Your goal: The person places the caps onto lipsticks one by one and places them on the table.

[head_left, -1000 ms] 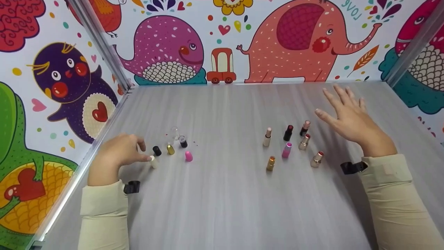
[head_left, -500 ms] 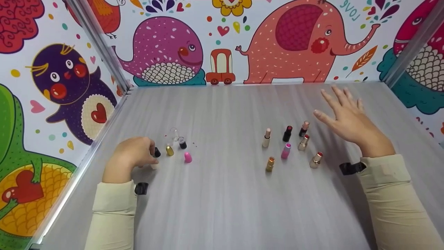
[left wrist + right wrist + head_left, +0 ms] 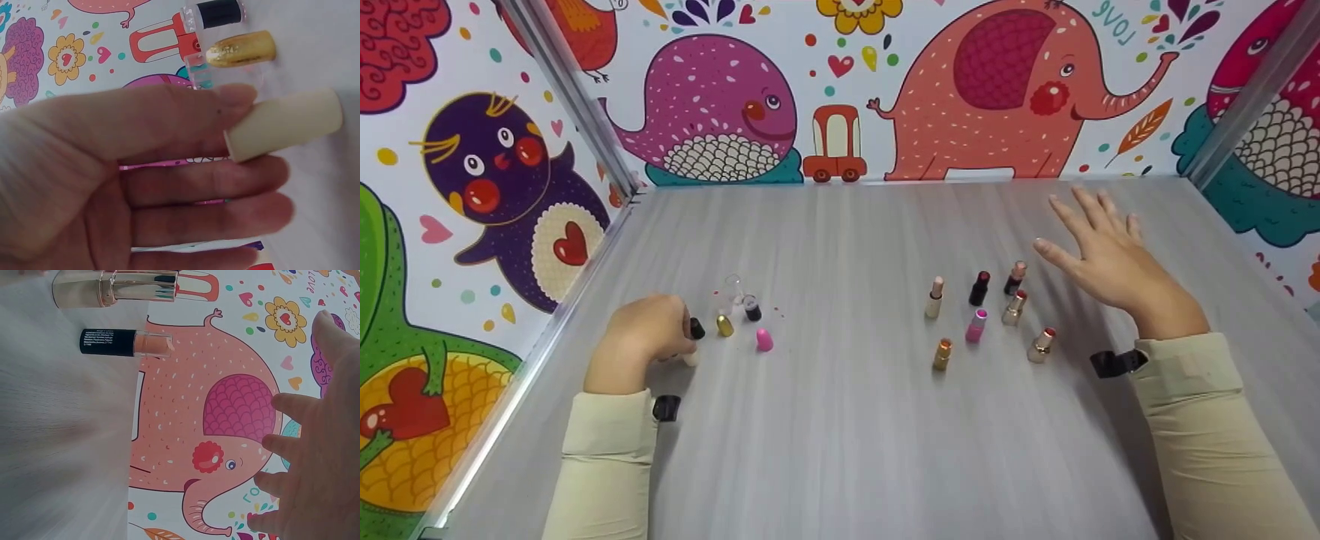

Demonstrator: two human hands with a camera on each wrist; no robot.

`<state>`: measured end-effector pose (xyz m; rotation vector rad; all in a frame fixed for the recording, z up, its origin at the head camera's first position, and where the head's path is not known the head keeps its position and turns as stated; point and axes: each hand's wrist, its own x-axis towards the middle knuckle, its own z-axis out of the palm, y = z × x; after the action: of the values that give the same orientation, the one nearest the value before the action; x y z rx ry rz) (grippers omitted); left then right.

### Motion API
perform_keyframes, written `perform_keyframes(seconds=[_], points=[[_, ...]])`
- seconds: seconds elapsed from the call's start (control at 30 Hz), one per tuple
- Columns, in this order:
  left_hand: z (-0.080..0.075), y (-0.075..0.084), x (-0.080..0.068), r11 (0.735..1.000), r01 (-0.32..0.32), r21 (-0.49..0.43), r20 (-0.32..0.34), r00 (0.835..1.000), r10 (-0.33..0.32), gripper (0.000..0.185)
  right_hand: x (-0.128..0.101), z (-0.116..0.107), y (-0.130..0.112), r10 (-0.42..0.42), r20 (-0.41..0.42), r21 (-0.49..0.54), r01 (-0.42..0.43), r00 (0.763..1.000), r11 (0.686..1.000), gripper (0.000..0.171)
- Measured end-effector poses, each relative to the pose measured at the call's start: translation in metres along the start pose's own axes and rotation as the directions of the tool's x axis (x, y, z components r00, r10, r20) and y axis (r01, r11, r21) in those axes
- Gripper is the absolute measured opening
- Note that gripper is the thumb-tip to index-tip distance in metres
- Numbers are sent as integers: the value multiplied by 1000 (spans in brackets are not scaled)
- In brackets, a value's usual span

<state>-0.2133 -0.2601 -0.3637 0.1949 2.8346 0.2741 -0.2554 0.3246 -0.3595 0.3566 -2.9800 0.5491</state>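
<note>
"Changes? Quick."
"Landmark's the pink cap (image 3: 765,340). Nearest: the cream cap (image 3: 692,359), left of it and slightly nearer the person. A second ago only the thumb of the left hand (image 3: 649,330) touched it, other fingers apart; now the hand has come rightward and thumb and index pinch it. Seven lipsticks (image 3: 976,328), right of the pink cap, same layout. The right hand (image 3: 1110,262), beyond those: same pose."

"Poses?"
"Left: bent low over the counter (image 3: 840,420), left of the pink cap, remaining fingers reaching out alongside the index. Can't tell if the cream cap is off the surface. Right: raised, well right of the pink cap and farther back, fingers spread wide."

"Edges, room?"
"Left counter edge runs well left of the pink cap, past the left hand. The black cap (image 3: 697,328) sits tight by those fingers, the gold cap (image 3: 724,325) near; both left of the pink cap, slightly beyond. Wide stretch of counter from the pink cap across to the lipsticks. Far end: counter meets the printed wall (image 3: 862,86), well beyond the pink cap."
</note>
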Motion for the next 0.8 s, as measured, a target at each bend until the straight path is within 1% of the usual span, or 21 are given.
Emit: perform_keyframes(seconds=[0.1, 0.2, 0.3, 0.43, 0.5, 0.63, 0.8], points=[[1, 0, 1, 1000, 0, 6, -10, 1000, 0, 13, 0, 0, -1, -3, 0, -2, 3, 1000, 1000, 86], [2, 0, 2, 1000, 1, -7, -11, 1000, -2, 12, -1, -1, -3, -5, 9, -1, 5, 1000, 1000, 85], [3, 1, 2, 1000, 11, -21, 1, 1000, -11, 12, -1, -2, -6, -8, 21, 4, 8, 1000, 1000, 85], [5, 3, 2, 1000, 3, -11, 4, 1000, -3, 17, -2, -4, -11, -19, 22, 9, 18, 1000, 1000, 84], [5, 4, 2, 1000, -13, 7, -6, 1000, 13, 19, -3, -5, -15, -25, 20, 9, 25, 999, 1000, 84], [6, 5, 2, 998, -41, 38, -33, 999, 42, 22, -6, -7, -29, -48, 13, 18, 48, 999, 999, 83], [5, 5, 4, 998, -53, 33, -26, 998, 54, 21, -8, -4, -55, -94, 6, 57, 94, 996, 994, 86]])
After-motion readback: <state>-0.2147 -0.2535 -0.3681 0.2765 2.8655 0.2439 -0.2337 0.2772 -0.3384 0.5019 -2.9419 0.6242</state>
